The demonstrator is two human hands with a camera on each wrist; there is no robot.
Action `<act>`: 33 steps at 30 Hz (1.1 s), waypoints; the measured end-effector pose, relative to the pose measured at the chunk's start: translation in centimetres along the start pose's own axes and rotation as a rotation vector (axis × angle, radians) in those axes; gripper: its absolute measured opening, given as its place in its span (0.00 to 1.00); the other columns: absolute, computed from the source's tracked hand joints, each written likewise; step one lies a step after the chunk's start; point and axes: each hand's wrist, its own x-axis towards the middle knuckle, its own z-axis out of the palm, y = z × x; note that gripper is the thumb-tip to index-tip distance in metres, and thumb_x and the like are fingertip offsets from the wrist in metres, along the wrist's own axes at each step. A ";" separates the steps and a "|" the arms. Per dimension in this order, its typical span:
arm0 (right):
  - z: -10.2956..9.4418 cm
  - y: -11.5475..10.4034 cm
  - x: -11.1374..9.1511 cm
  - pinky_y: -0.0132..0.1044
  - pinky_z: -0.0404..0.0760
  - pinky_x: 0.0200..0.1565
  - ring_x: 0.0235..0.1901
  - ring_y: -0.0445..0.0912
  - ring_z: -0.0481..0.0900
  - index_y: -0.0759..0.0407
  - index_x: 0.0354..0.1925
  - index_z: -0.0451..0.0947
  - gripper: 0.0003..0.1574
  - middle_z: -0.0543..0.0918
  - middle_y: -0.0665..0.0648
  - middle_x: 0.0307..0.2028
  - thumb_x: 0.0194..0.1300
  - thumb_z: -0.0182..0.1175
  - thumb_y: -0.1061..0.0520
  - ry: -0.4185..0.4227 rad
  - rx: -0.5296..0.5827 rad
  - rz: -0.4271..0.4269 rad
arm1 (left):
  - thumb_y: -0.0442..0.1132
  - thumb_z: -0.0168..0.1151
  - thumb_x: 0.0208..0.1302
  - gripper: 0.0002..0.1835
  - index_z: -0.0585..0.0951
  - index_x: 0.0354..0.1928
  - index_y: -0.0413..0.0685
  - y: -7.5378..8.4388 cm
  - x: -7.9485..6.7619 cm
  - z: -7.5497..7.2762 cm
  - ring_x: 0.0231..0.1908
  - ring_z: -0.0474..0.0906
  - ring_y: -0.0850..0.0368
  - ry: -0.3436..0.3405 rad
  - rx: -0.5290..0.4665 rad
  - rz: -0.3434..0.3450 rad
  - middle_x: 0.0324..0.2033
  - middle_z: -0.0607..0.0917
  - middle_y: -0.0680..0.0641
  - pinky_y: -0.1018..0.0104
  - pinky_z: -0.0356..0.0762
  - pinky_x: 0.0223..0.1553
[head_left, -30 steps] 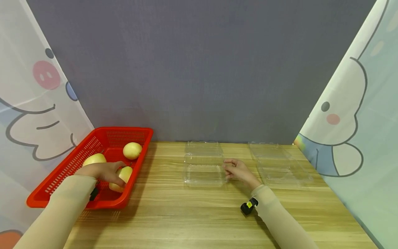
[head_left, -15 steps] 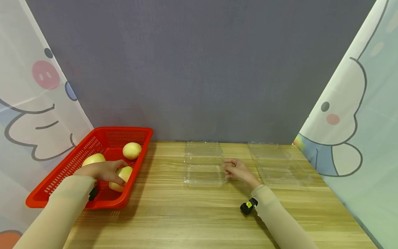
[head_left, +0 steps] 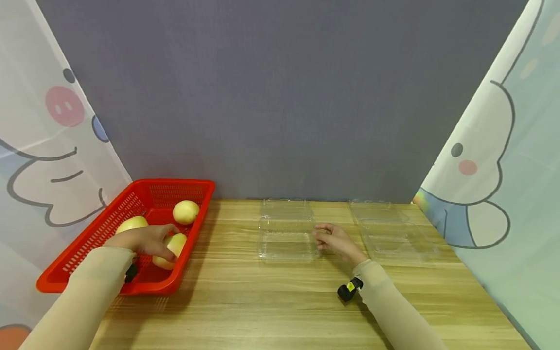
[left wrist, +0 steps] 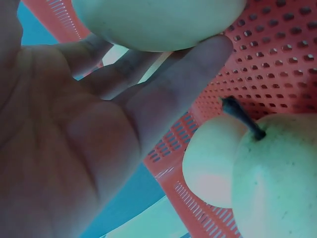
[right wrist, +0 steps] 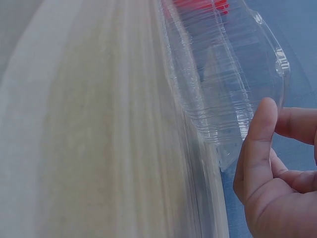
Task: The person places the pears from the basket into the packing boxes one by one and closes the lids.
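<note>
Inside the red basket, my left hand grips a pale yellow pear near the right wall. The left wrist view shows this held pear at the top, with fingers curled against it. Two more pears lie in the basket, one at the back and another pear partly behind my left hand. At the table's middle, my right hand pinches the right rim of an opened clear plastic container. The right wrist view shows the thumb and a finger on the container's rim.
A second opened clear container lies to the right on the wooden table. A grey panel stands behind the table. Printed cartoon sheets hang at both sides. A small black device is on the right wrist.
</note>
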 end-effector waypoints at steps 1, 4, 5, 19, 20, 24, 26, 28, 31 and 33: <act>0.0 0.0 0.0 0.33 0.82 0.36 0.31 0.42 0.76 0.78 0.69 0.57 0.34 0.76 0.63 0.41 0.75 0.55 0.61 0.000 0.002 -0.001 | 0.43 0.76 0.45 0.33 0.73 0.52 0.38 0.0 0.0 0.0 0.40 0.74 0.51 0.004 0.007 -0.001 0.39 0.77 0.47 0.57 0.73 0.44; 0.0 0.0 0.0 0.33 0.82 0.36 0.31 0.42 0.76 0.78 0.69 0.57 0.34 0.76 0.63 0.41 0.75 0.55 0.61 0.000 0.013 -0.001 | 0.45 0.76 0.45 0.34 0.72 0.53 0.37 0.1 -0.1 -0.3 0.41 0.73 0.49 0.004 0.035 0.006 0.40 0.77 0.46 0.55 0.73 0.45; 0.0 0.0 -0.1 0.33 0.82 0.36 0.31 0.42 0.76 0.78 0.69 0.57 0.34 0.76 0.63 0.41 0.75 0.55 0.61 -0.001 0.014 -0.001 | 0.45 0.76 0.45 0.35 0.72 0.53 0.37 0.2 -0.2 -0.4 0.41 0.73 0.49 0.002 0.038 0.004 0.40 0.77 0.46 0.55 0.73 0.45; -0.1 -0.1 -0.3 0.32 0.81 0.37 0.34 0.43 0.75 0.78 0.69 0.57 0.33 0.75 0.64 0.44 0.75 0.54 0.61 -0.018 0.020 0.005 | 0.47 0.73 0.49 0.36 0.73 0.58 0.40 1.1 -0.9 -2.4 0.42 0.73 0.46 0.028 0.100 -0.040 0.42 0.78 0.44 0.55 0.72 0.41; -0.1 -0.1 -0.3 0.32 0.81 0.37 0.34 0.43 0.75 0.78 0.69 0.57 0.33 0.75 0.63 0.44 0.75 0.54 0.61 -0.016 0.022 0.006 | 0.48 0.73 0.49 0.36 0.73 0.59 0.40 1.1 -1.0 -2.5 0.42 0.73 0.46 0.033 0.100 -0.038 0.42 0.78 0.44 0.55 0.72 0.41; 0.0 0.0 -0.2 0.30 0.81 0.36 0.33 0.42 0.75 0.79 0.68 0.57 0.32 0.75 0.63 0.43 0.75 0.54 0.63 -0.013 0.046 0.008 | 0.49 0.71 0.51 0.35 0.73 0.59 0.38 1.2 -1.2 -3.0 0.43 0.72 0.45 0.045 0.108 -0.018 0.43 0.77 0.44 0.55 0.72 0.42; 0.0 0.0 -0.1 0.29 0.81 0.36 0.33 0.41 0.75 0.80 0.67 0.57 0.30 0.75 0.62 0.42 0.75 0.53 0.64 -0.013 0.062 0.010 | 0.49 0.71 0.52 0.35 0.73 0.58 0.37 1.2 -1.3 -3.2 0.43 0.72 0.45 0.052 0.112 -0.011 0.43 0.77 0.44 0.55 0.72 0.42; 0.0 0.0 -0.1 0.28 0.81 0.35 0.33 0.41 0.75 0.81 0.66 0.57 0.29 0.75 0.61 0.42 0.75 0.52 0.65 -0.014 0.079 0.013 | 0.50 0.70 0.52 0.35 0.73 0.57 0.37 1.1 -1.3 -3.3 0.43 0.73 0.46 0.058 0.116 -0.015 0.42 0.77 0.44 0.55 0.72 0.42; 0.0 0.1 0.0 0.27 0.81 0.35 0.34 0.41 0.76 0.81 0.64 0.58 0.28 0.75 0.60 0.42 0.75 0.52 0.65 -0.006 0.101 0.023 | 0.52 0.70 0.53 0.35 0.73 0.58 0.37 1.2 -1.4 -3.4 0.42 0.73 0.47 0.068 0.132 -0.027 0.41 0.78 0.46 0.56 0.73 0.41; 0.0 0.2 0.0 0.27 0.81 0.35 0.34 0.41 0.76 0.81 0.64 0.59 0.28 0.76 0.60 0.42 0.74 0.53 0.65 0.001 0.117 0.031 | 0.53 0.69 0.54 0.35 0.73 0.58 0.38 1.2 -1.6 -3.6 0.41 0.74 0.47 0.077 0.138 -0.033 0.40 0.78 0.47 0.57 0.73 0.40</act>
